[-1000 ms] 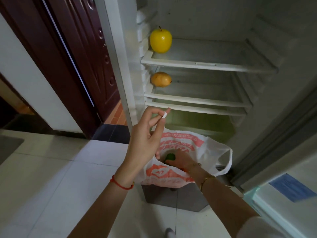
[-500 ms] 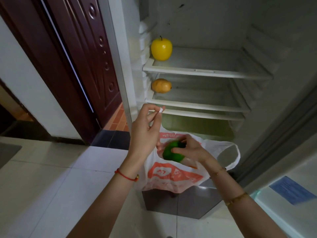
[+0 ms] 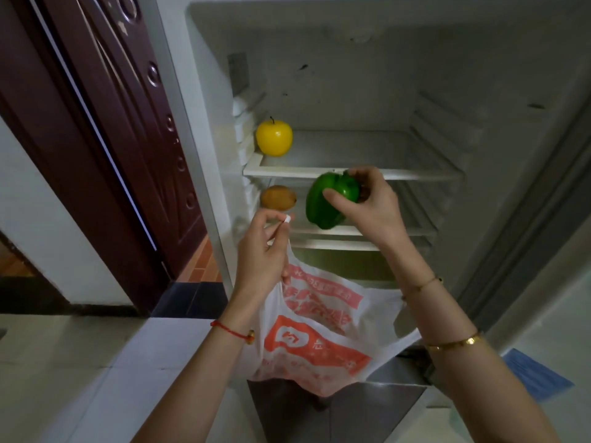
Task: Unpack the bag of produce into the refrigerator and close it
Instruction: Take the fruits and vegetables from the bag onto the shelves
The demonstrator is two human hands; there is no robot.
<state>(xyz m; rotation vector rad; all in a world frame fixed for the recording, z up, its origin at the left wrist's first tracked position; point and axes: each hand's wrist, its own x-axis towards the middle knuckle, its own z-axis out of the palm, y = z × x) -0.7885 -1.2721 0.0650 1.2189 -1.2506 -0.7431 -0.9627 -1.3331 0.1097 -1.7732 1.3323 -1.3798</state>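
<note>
My left hand (image 3: 263,254) pinches the handle of a white plastic bag with orange print (image 3: 315,334), which hangs in front of the open refrigerator (image 3: 351,91). My right hand (image 3: 372,207) grips a green bell pepper (image 3: 329,201) by its top, in the air just in front of the two upper shelves. A yellow apple (image 3: 274,138) stands at the left end of the top shelf (image 3: 351,171). A brown-orange fruit (image 3: 278,197) lies at the left end of the shelf below. The bag's contents are hidden.
The refrigerator door (image 3: 543,362) stands open at the right, with a blue label (image 3: 537,375) on it. A dark red wooden door (image 3: 105,129) is left of the refrigerator. White floor tiles (image 3: 80,362) lie below, and a grey lower compartment front (image 3: 335,410) sits under the bag.
My right hand has lifted the green pepper out of the bag and up to shelf height. My left hand still holds the bag's handle. The view has tilted up.
</note>
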